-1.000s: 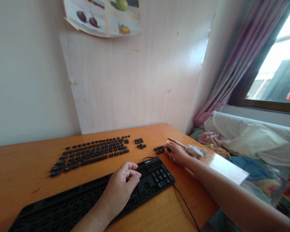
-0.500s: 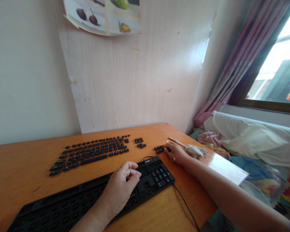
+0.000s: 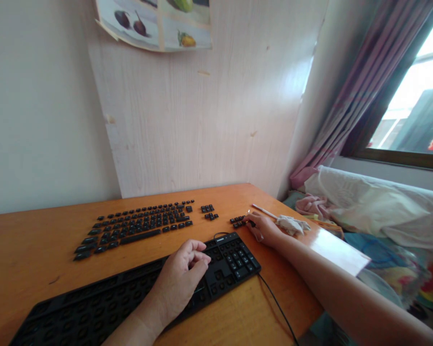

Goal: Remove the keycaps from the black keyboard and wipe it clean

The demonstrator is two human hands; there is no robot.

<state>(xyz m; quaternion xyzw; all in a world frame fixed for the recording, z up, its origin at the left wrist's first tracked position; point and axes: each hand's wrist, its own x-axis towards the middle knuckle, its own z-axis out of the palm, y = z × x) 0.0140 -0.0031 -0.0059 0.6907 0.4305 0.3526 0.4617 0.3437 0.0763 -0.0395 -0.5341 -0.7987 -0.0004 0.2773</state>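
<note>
Kbd (image 3: 130,288) long axis diag., far end R; L hand (image 3: 183,274) curled over, R hand (image 3: 262,228) at keycaps (image 3: 239,224); grips unclear.

On my feed I have an orange-brown wooden table (image 3: 21,259) bearing a black keyboard (image 3: 130,288) with its dark cable (image 3: 278,306). Behind it I see loose black keycaps (image 3: 140,236) in groups; rightward, a thin pale stick (image 3: 265,211) and a crumpled whitish cloth (image 3: 290,225).

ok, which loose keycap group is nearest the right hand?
The rightmost cluster: the right hand is at its edge, while the large block and the middle group lie farther left.
</note>
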